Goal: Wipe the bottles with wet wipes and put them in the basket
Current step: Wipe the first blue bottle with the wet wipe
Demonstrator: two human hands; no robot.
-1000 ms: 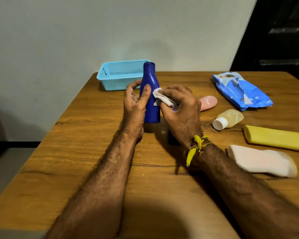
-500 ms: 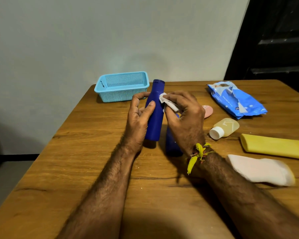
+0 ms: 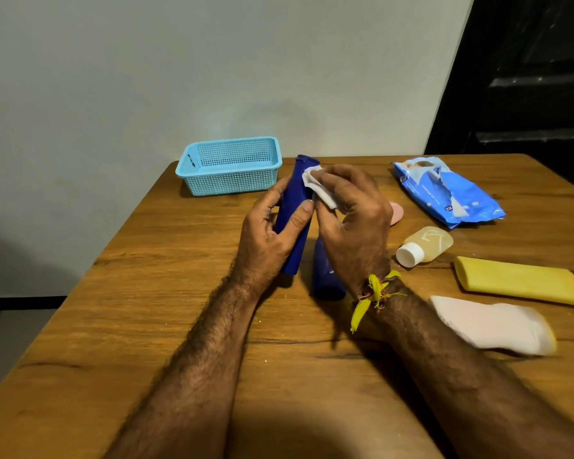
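Bottle (image 3: 295,220) held tilted in left hand (image 3: 269,236) grip, cap end up toward basket (image 3: 229,165); right hand (image 3: 352,213) pinches wipe (image 3: 318,187) against its neck.

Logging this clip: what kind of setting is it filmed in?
Probably a room in a home, though that is a guess. A wooden table stands against a plain painted wall, with a dark door at the right. Toiletry bottles, a wet-wipe pack and a small blue basket suggest a household chore.
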